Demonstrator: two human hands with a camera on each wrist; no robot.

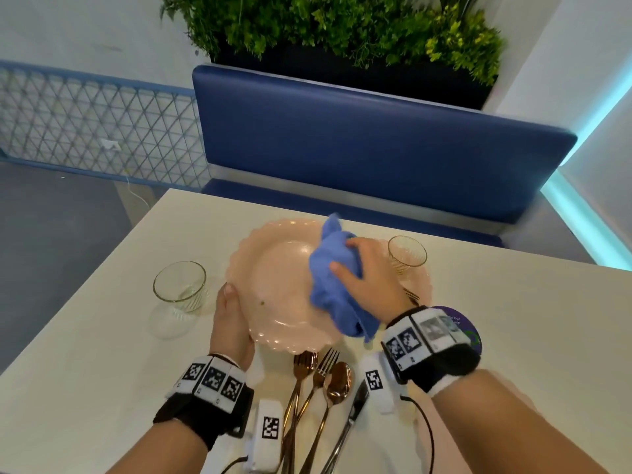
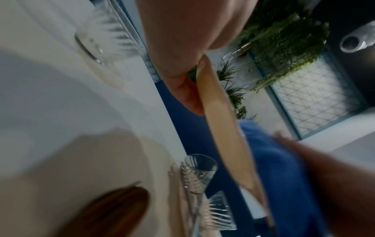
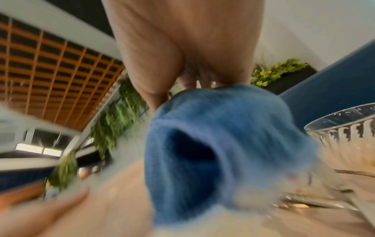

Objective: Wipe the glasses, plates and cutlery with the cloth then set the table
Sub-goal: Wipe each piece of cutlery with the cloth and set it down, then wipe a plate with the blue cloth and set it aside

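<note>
While the right hand point(image 1: 367, 268) bunched the blue cloth point(image 1: 337, 282) against the face of the pink plate point(image 1: 273, 275), I kept the left hand point(image 1: 231, 313) on the plate's near-left rim, thumb over the scalloped edge and fingers beneath. The left wrist view showed the plate edge-on and lifted off the desk point(image 1: 85, 336) — tilted toward me, I judged, so the cloth could press on it without the plate sliding. The right hand's fingers were curled round the cloth, wadding it into a pad, with a loose tail hanging past the plate's near edge.

The rest of the task's things waited close by. One glass point(image 1: 179, 285) stood upright on the desk just left of the plate; a second glass point(image 1: 407, 251) stood to the right, apparently on another pink plate point(image 1: 422, 278) that lay mostly hidden behind the right hand, with what looked like a fork point(image 1: 410, 295) resting on it. Nearer me lay the cutlery point(image 1: 321, 381) — copper-coloured spoons and a fork in a loose fan, and a steel knife point(image 1: 355, 405) beside them, all flat on the desk.

A small dark speck point(image 1: 262, 302) sat on the plate's lower left, not under the cloth. I judged the wiping was at an early stage, since nothing looked laid out as a place setting.
</note>
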